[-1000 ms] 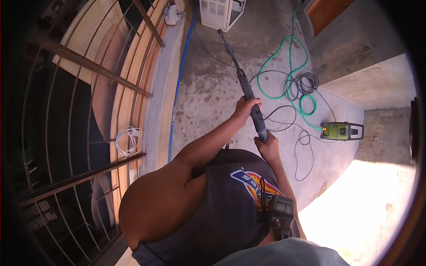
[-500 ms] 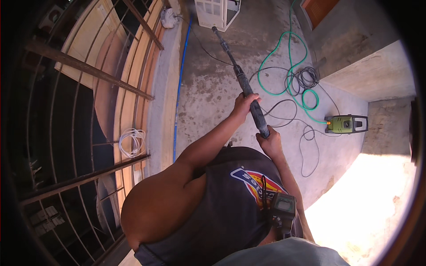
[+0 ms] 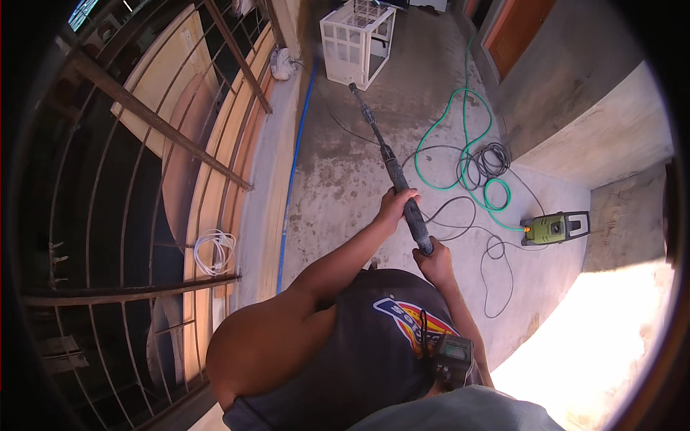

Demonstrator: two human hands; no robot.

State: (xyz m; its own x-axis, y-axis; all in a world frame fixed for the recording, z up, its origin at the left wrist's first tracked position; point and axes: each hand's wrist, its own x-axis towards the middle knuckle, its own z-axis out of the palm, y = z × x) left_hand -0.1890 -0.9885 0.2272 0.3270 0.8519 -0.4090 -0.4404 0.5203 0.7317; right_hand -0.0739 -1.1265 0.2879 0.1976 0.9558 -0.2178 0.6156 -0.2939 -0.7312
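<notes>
I hold a long black pressure-washer wand [image 3: 384, 159] with both hands, its nozzle end pointing away from me toward a white wire crate [image 3: 356, 42]. My left hand [image 3: 396, 203] grips the wand's middle. My right hand [image 3: 432, 258] is closed around the handle end close to my body. A black hose [image 3: 496, 280] runs from the handle across the concrete floor [image 3: 338, 179] to a small green and black washer unit [image 3: 555, 228] at the right.
A green garden hose [image 3: 467, 136] and a coil of black cable [image 3: 490, 159] lie on the floor to the right. A metal railing [image 3: 129, 215] and a concrete ledge with a blue pipe [image 3: 291, 172] run along the left. A white cord coil [image 3: 215, 251] hangs there. Walls stand at right.
The view has shifted so the wand, crate and washer unit sit lower and more central in the picture. Both hands keep the same grip on the wand.
</notes>
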